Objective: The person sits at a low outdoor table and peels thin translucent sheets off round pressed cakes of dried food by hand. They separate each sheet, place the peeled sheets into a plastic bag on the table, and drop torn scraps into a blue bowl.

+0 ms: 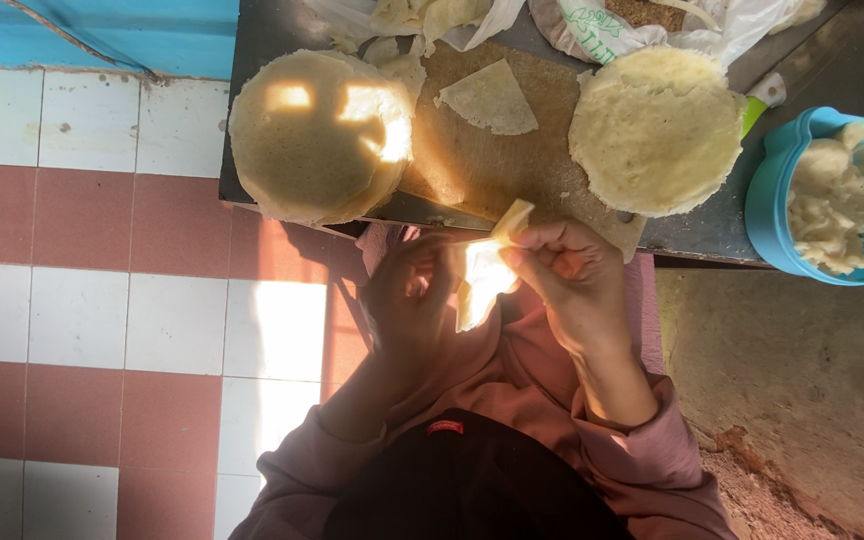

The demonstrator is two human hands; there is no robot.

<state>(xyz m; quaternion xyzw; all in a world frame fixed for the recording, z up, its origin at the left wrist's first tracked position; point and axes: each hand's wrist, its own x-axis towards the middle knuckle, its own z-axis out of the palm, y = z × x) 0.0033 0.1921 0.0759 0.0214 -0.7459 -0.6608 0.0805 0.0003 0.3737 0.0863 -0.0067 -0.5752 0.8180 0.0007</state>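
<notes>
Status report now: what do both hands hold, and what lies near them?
Left hand and right hand both pinch one thin dough wrapper, folded. Two wrapper stacks on board ahead, blue filling tub at right. Nothing between.

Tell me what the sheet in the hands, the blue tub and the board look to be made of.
Sheet: thin, pale dough wrapper, matte and limp; light glows through it and it folds between both hands. Blue tub: likely plastic, with a smooth, evenly coloured, moulded rim. Board: probably wood, brown and worn dull, dusted with what may be flour.
</notes>
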